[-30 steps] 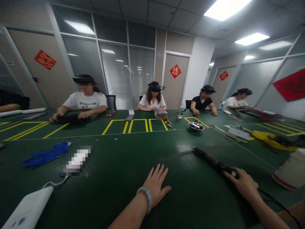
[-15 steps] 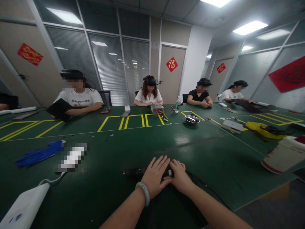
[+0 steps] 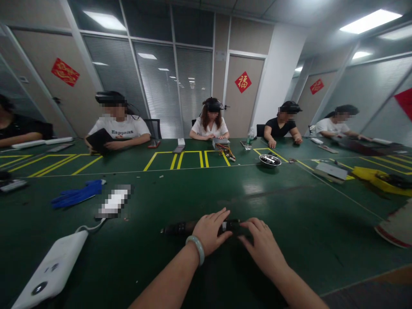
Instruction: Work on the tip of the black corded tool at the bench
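Observation:
A black electric screwdriver (image 3: 183, 228) lies across the green table in front of me, its small metal tip pointing left. My left hand (image 3: 210, 231), with a pale bangle at the wrist, is over the tool's middle, fingers on the far side and thumb on the near side. Just beyond the tool's right end is my right hand (image 3: 262, 244), fingers apart and holding nothing I can see. Its fingertips are close to that end; whether they touch it I cannot tell. The left palm hides part of the tool's body.
To the left lie a blue glove (image 3: 79, 194), a phone (image 3: 116, 201) and a white power bank (image 3: 53, 270) cabled to it. A metal bowl (image 3: 270, 161) and a water bottle (image 3: 249, 139) stand farther back. A bucket (image 3: 397, 223) is at right. Several people sit opposite.
My right hand has come away from the tool to the right, and its fingers have spread. My left hand stays on the tool. The whole view has shifted somewhat left.

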`<state>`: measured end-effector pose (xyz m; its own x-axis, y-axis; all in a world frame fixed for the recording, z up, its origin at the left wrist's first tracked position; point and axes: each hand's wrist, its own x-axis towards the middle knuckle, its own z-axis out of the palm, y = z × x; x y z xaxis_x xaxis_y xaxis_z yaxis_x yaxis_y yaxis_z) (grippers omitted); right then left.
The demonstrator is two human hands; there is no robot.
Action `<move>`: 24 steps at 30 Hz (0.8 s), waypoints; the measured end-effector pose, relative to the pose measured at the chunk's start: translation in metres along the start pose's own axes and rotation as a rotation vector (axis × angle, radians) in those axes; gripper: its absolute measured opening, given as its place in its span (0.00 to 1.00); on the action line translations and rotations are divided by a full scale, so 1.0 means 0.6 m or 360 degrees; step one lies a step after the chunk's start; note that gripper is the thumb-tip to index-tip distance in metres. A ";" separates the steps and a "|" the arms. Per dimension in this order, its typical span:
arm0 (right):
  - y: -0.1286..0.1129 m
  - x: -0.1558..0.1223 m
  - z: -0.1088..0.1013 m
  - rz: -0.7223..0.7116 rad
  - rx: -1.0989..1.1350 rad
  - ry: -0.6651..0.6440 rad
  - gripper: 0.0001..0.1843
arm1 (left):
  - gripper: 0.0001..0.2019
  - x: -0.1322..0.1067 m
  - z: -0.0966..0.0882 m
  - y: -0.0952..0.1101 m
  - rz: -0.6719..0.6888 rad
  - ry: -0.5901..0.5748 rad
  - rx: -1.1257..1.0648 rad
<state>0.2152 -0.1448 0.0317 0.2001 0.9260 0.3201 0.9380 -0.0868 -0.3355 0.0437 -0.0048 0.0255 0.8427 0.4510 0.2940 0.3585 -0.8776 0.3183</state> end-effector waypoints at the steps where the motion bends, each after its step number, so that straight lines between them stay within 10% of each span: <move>1: 0.007 -0.014 -0.010 0.0055 -0.0051 0.0001 0.12 | 0.30 0.001 0.002 0.000 -0.0001 -0.0003 0.0005; 8: 0.033 -0.040 -0.004 0.0114 -0.0235 0.0008 0.06 | 0.17 0.015 0.017 0.019 -0.0043 0.0040 0.0079; 17: 0.078 0.102 0.004 0.0353 -0.0071 0.0384 0.07 | 0.10 0.026 0.004 0.028 -0.0073 -0.0016 0.0129; 24: 0.080 0.136 0.026 0.0222 0.0208 0.0202 0.07 | 0.11 0.019 -0.012 0.005 -0.0042 -0.0020 0.0053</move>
<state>0.2720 -0.0678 0.0277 0.3673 0.8539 0.3687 0.8558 -0.1550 -0.4935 0.0516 -0.0009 0.0363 0.8376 0.4722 0.2746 0.3939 -0.8704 0.2954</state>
